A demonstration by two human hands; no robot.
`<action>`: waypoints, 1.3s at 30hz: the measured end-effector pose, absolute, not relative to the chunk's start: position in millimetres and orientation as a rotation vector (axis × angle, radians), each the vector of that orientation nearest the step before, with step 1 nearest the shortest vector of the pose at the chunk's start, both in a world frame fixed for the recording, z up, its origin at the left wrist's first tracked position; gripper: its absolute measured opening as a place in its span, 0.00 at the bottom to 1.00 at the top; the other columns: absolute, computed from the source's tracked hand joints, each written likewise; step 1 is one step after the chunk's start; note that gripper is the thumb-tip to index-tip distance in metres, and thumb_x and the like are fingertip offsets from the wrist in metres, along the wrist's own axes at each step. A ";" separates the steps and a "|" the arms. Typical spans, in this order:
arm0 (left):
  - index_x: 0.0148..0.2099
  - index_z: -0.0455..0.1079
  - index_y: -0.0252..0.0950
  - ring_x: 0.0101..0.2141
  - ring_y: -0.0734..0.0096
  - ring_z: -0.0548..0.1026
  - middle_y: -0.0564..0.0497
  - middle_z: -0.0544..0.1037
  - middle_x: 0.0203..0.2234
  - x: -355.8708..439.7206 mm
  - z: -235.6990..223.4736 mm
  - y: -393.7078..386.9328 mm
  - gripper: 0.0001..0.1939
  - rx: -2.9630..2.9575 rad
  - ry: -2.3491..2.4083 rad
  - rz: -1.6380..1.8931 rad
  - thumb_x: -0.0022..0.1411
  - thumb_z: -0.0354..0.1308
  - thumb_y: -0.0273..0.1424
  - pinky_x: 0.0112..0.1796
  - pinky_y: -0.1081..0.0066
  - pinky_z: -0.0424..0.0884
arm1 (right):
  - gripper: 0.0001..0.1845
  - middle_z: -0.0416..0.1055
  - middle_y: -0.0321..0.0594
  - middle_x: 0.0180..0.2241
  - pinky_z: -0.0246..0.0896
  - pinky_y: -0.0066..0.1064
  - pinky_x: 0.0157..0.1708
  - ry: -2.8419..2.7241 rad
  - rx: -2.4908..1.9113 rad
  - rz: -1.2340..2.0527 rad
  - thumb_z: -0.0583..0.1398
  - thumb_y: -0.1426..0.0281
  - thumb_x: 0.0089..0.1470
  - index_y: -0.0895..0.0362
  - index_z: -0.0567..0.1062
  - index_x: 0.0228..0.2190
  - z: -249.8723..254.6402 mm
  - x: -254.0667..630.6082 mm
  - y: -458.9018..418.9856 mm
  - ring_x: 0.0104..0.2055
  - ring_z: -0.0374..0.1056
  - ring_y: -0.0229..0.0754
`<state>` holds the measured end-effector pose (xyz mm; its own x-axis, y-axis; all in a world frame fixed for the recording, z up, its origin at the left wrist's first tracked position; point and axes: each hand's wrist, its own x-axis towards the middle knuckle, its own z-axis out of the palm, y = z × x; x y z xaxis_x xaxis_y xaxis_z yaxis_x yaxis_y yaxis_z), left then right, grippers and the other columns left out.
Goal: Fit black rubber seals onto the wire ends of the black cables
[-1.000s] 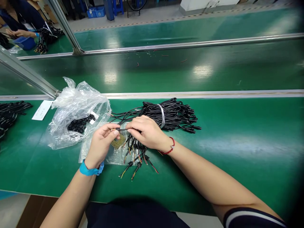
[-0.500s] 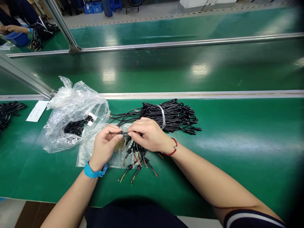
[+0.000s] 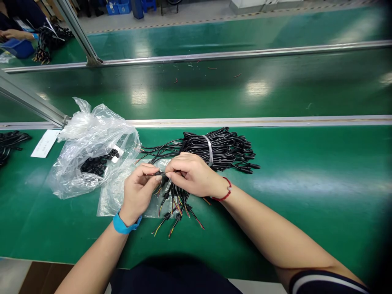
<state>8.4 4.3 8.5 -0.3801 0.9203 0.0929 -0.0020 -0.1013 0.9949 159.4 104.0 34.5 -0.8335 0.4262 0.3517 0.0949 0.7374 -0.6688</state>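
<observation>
My left hand [image 3: 137, 188] pinches a small black sleeve-like part [image 3: 158, 173] on a thin black cable between thumb and fingertips. Just to its right, my right hand [image 3: 196, 174] is closed on the same cable [image 3: 163, 173], a short stretch of which shows between the hands. A bundle of coiled black cables [image 3: 225, 149], held by a pale tie, lies behind the right hand. Below the hands, several cable ends with black fittings [image 3: 178, 217] fan out, showing red, yellow and black wires. The fingertips partly hide the small part.
A clear plastic bag [image 3: 98, 122] with small black parts [image 3: 94, 165] lies at the left, and a flat clear bag [image 3: 113, 200] under my left hand. White paper [image 3: 45, 143] and more black cables [image 3: 12, 143] lie further left. Metal rails [image 3: 245, 122] cross behind. A co-worker's hand [image 3: 18, 34] shows top left.
My left hand has shifted slightly right and down, closer to my right hand, still pinching the small part. The right hand has hardly moved. The view has shifted a little.
</observation>
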 end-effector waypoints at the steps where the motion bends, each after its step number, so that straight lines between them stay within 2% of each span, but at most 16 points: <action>1: 0.33 0.74 0.36 0.32 0.72 0.73 0.51 0.74 0.29 8.3 8.7 4.5 0.06 1.052 1.430 1.565 0.50 0.65 0.25 0.33 0.74 0.70 | 0.08 0.67 0.32 0.21 0.53 0.28 0.32 -2.450 -0.391 0.895 0.54 0.75 0.54 0.57 0.69 0.24 34.0 159.3 103.9 0.25 0.60 0.34; 6: 0.33 0.72 0.35 0.24 0.76 0.73 0.52 0.74 0.28 5.5 10.2 4.5 0.06 1.047 1.398 1.494 0.50 0.65 0.26 0.26 0.75 0.71 | 0.08 0.67 0.33 0.21 0.53 0.28 0.32 -2.453 -0.363 0.910 0.53 0.76 0.54 0.58 0.69 0.25 33.4 159.5 104.1 0.25 0.60 0.34; 13: 0.34 0.73 0.37 0.32 0.74 0.74 0.52 0.75 0.29 4.9 9.2 4.5 0.06 1.228 1.381 1.465 0.52 0.62 0.22 0.32 0.75 0.71 | 0.08 0.66 0.32 0.21 0.53 0.28 0.32 -2.471 -0.371 0.935 0.53 0.76 0.54 0.57 0.69 0.25 33.9 160.9 103.3 0.25 0.60 0.34; 20: 0.35 0.72 0.37 0.33 0.73 0.72 0.52 0.75 0.31 7.5 0.1 5.4 0.04 1.287 1.483 1.383 0.55 0.60 0.25 0.34 0.74 0.70 | 0.11 0.69 0.36 0.22 0.50 0.29 0.32 -2.566 -0.477 0.677 0.51 0.74 0.56 0.58 0.69 0.24 25.3 155.7 98.8 0.26 0.61 0.36; 27: 0.40 0.70 0.38 0.34 0.73 0.71 0.52 0.73 0.33 -1.5 0.4 3.4 0.07 1.385 1.585 1.401 0.58 0.59 0.26 0.34 0.75 0.68 | 0.06 0.74 0.38 0.31 0.53 0.31 0.40 -2.538 -0.453 0.730 0.54 0.72 0.58 0.58 0.72 0.34 31.0 158.3 103.7 0.34 0.66 0.38; 32: 0.38 0.70 0.37 0.35 0.74 0.71 0.52 0.72 0.32 -2.0 -1.9 3.7 0.06 1.400 1.478 1.447 0.57 0.59 0.25 0.34 0.75 0.68 | 0.09 0.71 0.36 0.26 0.53 0.31 0.37 -2.519 -0.412 0.755 0.53 0.73 0.59 0.58 0.72 0.30 30.4 159.2 104.5 0.29 0.64 0.37; 39: 0.36 0.70 0.37 0.33 0.74 0.72 0.52 0.74 0.31 1.4 -1.1 6.2 0.05 1.431 1.463 1.423 0.56 0.60 0.24 0.34 0.74 0.69 | 0.09 0.69 0.36 0.24 0.52 0.31 0.35 -2.532 -0.391 0.800 0.53 0.74 0.58 0.58 0.71 0.28 30.8 160.2 104.6 0.28 0.63 0.37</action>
<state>1.4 6.2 -1.1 -0.2045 0.9505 0.2340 0.2602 -0.1776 0.9491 160.2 104.6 30.8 -0.8568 0.3926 0.3344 0.1293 0.7912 -0.5977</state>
